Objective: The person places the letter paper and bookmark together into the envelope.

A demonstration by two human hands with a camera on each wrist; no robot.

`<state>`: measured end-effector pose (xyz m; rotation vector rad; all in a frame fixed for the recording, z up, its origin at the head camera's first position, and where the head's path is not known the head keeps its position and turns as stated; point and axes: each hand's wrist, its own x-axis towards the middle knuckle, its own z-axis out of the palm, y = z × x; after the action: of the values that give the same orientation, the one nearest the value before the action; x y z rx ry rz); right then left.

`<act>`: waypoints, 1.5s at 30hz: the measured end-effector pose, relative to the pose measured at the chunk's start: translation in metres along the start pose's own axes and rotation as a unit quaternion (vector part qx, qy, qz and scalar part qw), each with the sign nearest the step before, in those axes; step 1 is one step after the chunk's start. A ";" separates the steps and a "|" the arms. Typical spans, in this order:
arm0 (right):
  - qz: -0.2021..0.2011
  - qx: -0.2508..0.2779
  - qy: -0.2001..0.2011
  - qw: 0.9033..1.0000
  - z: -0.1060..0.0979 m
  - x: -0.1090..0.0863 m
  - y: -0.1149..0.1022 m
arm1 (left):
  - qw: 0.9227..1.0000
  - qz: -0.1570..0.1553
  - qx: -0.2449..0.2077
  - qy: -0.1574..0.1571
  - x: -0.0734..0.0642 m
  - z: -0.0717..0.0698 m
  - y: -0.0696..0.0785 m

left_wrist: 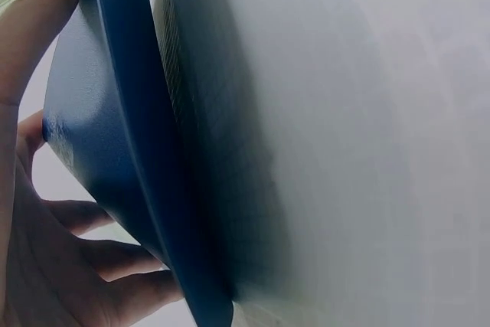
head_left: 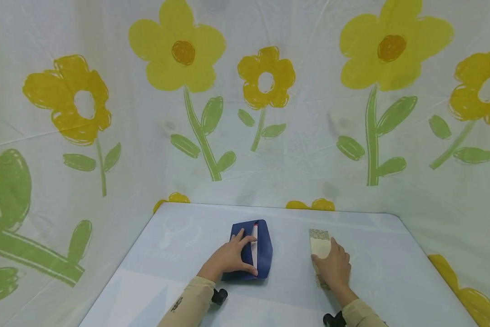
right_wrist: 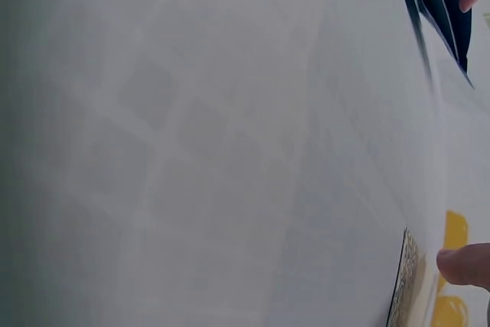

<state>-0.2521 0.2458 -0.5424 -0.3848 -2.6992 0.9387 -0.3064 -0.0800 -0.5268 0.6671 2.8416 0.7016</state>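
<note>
A dark blue envelope (head_left: 265,254) lies on the table with its flap side towards the right. Its mouth gapes, and a white strip with a pink end (head_left: 254,247) shows inside. My left hand (head_left: 230,255) grips the envelope across its width, thumb at the near end of the mouth and fingers spread towards the far side. In the left wrist view the blue edge (left_wrist: 134,112) runs past the thumb and fingertips. To the right, my right hand (head_left: 335,268) holds a narrow cream card (head_left: 320,247) with speckled patterned ends by its long edges. The hand hides part of the card.
Both things are on a white table (head_left: 179,259) with faint pale markings. A white curtain (head_left: 302,136) printed with yellow flowers stands behind the table and along its sides. Dark wrist devices (head_left: 219,296) sit at both cuffs.
</note>
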 end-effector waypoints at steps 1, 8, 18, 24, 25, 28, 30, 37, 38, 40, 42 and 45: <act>0.001 -0.001 0.000 1.000 0.000 0.000 0.000 | 1.000 -0.001 0.001 0.000 0.000 0.000 0.000; 0.004 -0.009 -0.001 1.000 0.001 0.000 0.002 | 1.000 -0.005 0.002 0.000 0.002 0.002 0.002; 0.007 -0.018 -0.010 1.000 0.002 0.003 0.004 | 1.000 -0.001 0.001 -0.004 0.003 0.003 0.005; 0.012 -0.023 -0.009 1.000 0.002 0.004 0.003 | 1.000 0.001 0.000 -0.003 0.004 0.003 0.008; 0.012 -0.023 -0.008 1.000 0.002 0.004 0.002 | 1.000 0.001 -0.001 -0.004 0.004 0.003 0.009; 0.012 -0.020 -0.007 1.000 0.002 0.004 0.001 | 1.000 0.001 0.000 -0.005 0.004 0.003 0.010; 0.013 -0.019 -0.005 1.000 0.002 0.004 0.001 | 1.000 0.002 -0.001 -0.006 0.005 0.003 0.011; 0.026 -0.011 -0.016 0.999 0.000 0.005 -0.001 | 1.000 0.006 0.005 -0.006 0.004 0.002 0.012; 0.027 -0.008 -0.018 0.999 0.000 0.005 -0.001 | 1.000 0.006 0.006 -0.006 0.004 0.002 0.012; 0.029 -0.002 -0.025 0.999 -0.001 0.005 -0.001 | 1.000 0.007 0.006 -0.006 0.004 0.002 0.012; 0.028 0.002 -0.027 0.999 -0.001 0.005 -0.001 | 1.000 0.008 0.007 -0.006 0.004 0.002 0.012; 0.026 0.008 -0.029 0.999 -0.002 0.005 -0.002 | 1.000 0.007 0.006 -0.005 0.003 0.002 0.012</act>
<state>-0.2568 0.2470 -0.5390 -0.4325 -2.7446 0.9986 -0.3042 -0.0682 -0.5233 0.6926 2.8364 0.6808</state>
